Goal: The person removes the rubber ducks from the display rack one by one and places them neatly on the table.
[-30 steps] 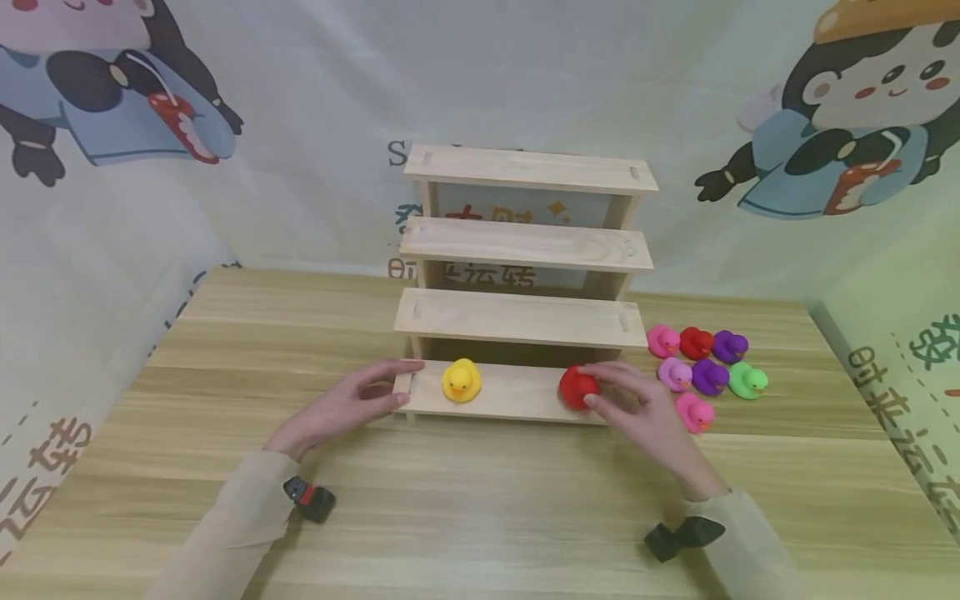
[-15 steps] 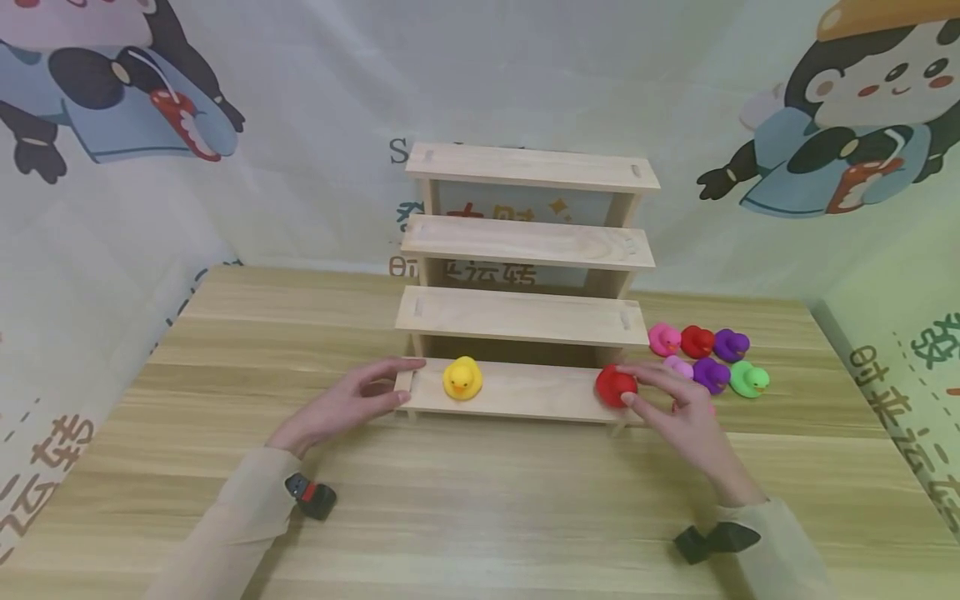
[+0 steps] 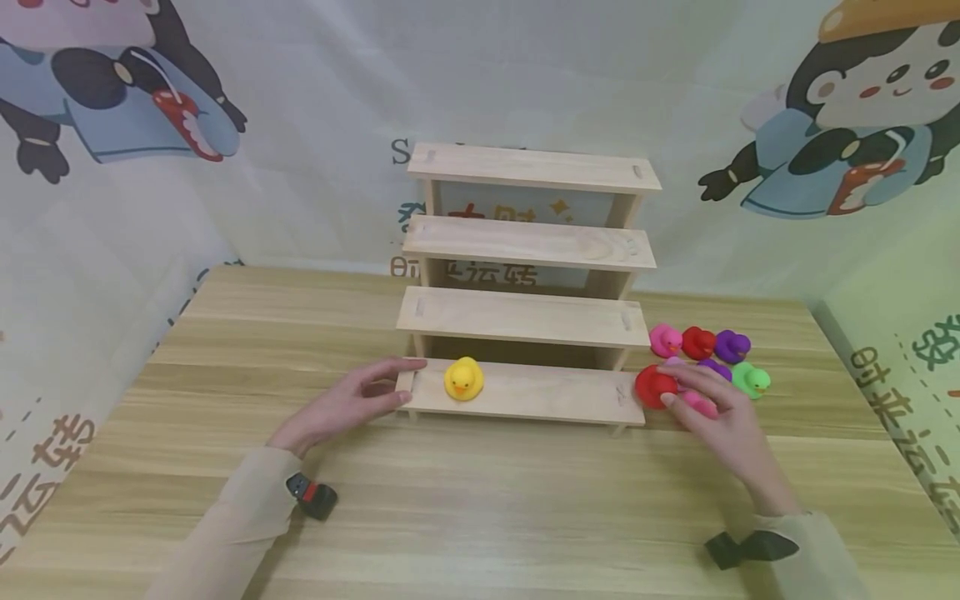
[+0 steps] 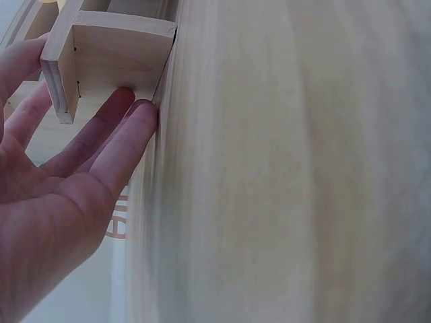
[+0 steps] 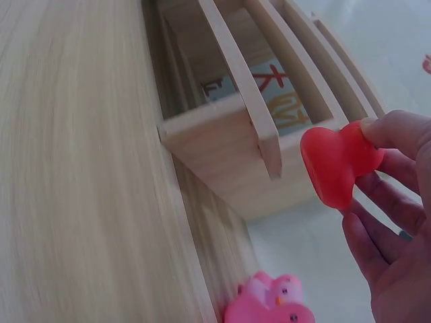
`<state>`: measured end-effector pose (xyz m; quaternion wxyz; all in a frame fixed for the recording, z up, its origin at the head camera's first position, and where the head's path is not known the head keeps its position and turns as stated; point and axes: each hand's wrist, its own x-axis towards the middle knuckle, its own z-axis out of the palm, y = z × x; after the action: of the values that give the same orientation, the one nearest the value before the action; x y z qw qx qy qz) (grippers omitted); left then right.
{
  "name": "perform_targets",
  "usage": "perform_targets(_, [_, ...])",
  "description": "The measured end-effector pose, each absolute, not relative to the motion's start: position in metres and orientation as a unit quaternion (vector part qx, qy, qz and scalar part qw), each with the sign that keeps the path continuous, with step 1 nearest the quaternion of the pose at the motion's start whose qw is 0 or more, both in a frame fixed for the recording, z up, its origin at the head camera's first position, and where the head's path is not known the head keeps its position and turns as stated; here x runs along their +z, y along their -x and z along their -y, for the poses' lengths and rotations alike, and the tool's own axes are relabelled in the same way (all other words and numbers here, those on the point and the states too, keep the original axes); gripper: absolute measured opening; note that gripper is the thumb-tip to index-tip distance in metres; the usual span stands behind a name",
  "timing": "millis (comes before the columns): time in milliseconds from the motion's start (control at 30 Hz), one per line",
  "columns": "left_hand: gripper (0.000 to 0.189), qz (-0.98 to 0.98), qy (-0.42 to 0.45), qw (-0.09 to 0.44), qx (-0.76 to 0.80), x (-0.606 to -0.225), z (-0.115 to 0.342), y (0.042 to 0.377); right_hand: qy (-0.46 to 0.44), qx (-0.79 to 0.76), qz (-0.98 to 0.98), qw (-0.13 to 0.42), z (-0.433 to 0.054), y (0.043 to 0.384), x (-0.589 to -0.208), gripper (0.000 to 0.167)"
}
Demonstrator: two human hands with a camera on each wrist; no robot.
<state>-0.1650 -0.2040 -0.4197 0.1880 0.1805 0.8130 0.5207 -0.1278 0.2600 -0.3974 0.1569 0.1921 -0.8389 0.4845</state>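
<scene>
A red toy duck (image 3: 655, 387) is pinched between the thumb and fingers of my right hand (image 3: 723, 417), just off the right end of the lowest step. In the right wrist view the red duck (image 5: 337, 161) appears raised beside the wooden stand (image 5: 229, 161). On the lowest step of the stepped wooden stand (image 3: 525, 396) a yellow toy duck (image 3: 464, 380) sits toward the left. My left hand (image 3: 356, 396) rests at that step's left end, thumb and index finger at the board. Its other fingers (image 4: 128, 145), nearly straight, reach under the board in the left wrist view.
Right of the stand, several toy ducks lie on the wooden table (image 3: 480, 508): a pink duck (image 3: 665, 340), a second red duck (image 3: 698, 342), a purple duck (image 3: 732, 346) and a green duck (image 3: 751, 380) among them. A printed cloth (image 3: 315, 192) hangs behind.
My right hand has carried the red duck rightward, from over the lowest step to beyond its right end, now partly covering the other ducks. The left hand stays in place.
</scene>
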Motion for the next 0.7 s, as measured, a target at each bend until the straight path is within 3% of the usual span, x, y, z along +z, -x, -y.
perform_targets(700, [0.05,-0.814,-0.172,0.193,0.52,-0.419,0.203,0.165,-0.178,0.501,0.826,0.185,-0.314,0.122,-0.402,0.04])
